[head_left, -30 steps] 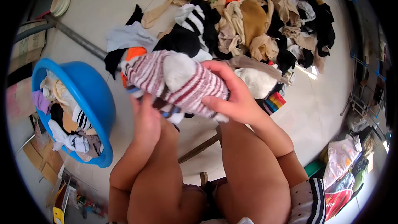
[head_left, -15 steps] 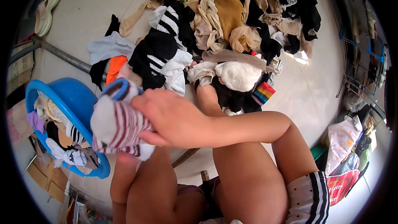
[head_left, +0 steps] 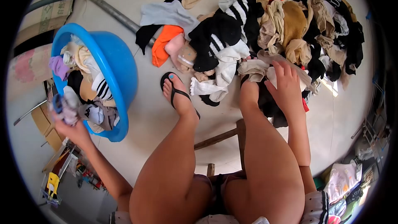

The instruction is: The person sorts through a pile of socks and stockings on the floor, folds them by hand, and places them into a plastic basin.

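My left hand (head_left: 74, 132) is closed round a bundled pair of striped socks (head_left: 66, 108), blurred by motion, at the near left rim of the blue basin (head_left: 121, 79). Inside the basin lie socks in several colours, among them a purple sock (head_left: 59, 67) and a black-and-white striped one (head_left: 103, 88). My right hand (head_left: 286, 81), fingers apart and holding nothing, is over the near edge of the sock pile (head_left: 295, 25), by a beige sock (head_left: 253, 69). Whether its fingertips touch the cloth I cannot tell.
Left of the pile lie an orange sock (head_left: 166, 43) and a grey sock (head_left: 168, 16), near a metal tube (head_left: 110, 10). My sandalled foot (head_left: 176, 91) stands between basin and pile. Bags (head_left: 342, 180) sit at the lower right, cardboard (head_left: 43, 126) at the left.
The striped socks have gone from between my hands to the left, at the basin, in my left hand. My right hand has let go of them and moved right to the pile. The view has shifted left.
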Demonstrator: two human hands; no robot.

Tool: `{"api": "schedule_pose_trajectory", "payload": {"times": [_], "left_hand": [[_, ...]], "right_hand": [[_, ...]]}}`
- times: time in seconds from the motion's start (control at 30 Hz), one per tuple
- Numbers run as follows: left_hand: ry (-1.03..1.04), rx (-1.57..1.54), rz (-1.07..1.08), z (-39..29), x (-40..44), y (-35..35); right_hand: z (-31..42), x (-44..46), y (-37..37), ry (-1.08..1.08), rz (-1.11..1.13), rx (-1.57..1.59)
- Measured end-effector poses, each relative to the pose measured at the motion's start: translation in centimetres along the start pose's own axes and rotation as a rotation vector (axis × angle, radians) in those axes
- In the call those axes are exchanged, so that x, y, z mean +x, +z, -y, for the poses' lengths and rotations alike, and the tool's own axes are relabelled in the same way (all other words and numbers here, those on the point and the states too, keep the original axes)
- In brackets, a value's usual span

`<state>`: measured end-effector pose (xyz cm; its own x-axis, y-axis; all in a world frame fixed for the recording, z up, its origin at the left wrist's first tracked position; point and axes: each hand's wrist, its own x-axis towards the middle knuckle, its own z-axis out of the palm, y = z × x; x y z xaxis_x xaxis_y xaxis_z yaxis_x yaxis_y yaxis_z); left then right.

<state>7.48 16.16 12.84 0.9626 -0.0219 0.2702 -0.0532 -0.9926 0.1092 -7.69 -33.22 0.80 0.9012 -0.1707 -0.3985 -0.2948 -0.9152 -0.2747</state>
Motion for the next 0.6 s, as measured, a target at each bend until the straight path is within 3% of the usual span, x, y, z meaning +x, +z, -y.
{"api": "schedule_pose_trajectory", "payload": {"times": [0.07, 0.1, 0.23, 0.3, 0.37, 0.43, 0.53, 0.6], "left_hand": [[-0.009, 0.201, 0.165, 3.3, -3.4, 3.5], [0.019, 0.239, 0.195, 3.8, -4.8, 4.9], [-0.112, 0.076, 0.146, 2.3, -6.8, 5.2], [-0.098, 0.05, 0.283, 0.9, -6.2, 3.3], [-0.12, 0.039, 0.298, -1.1, -5.4, 2.4], [-0.073, 0.143, 0.131, -4.8, -4.6, 1.9], [0.077, 0.064, 0.051, -10.0, -3.9, 1.8], [0.191, -0.093, 0.103, -12.4, -4.4, 3.0]], "right_hand": [[0.4, 0.1, 0.4, 0.004, 0.035, 0.06], [1.6, 0.8, 0.6, -0.107, -0.053, 0.159], [5.9, 5.1, 2.7, -0.376, -0.237, 0.209], [7.5, 8.3, 3.8, -0.4, -0.341, 0.299], [7.7, 11.3, 4.6, -0.398, -0.189, 0.233], [6.6, 13.1, 4.2, -0.317, -0.022, 0.364], [3.8, 13.4, 1.5, -0.344, -0.301, 0.573], [1.9, 11.6, -1.7, -0.138, -0.226, 0.972]]}}
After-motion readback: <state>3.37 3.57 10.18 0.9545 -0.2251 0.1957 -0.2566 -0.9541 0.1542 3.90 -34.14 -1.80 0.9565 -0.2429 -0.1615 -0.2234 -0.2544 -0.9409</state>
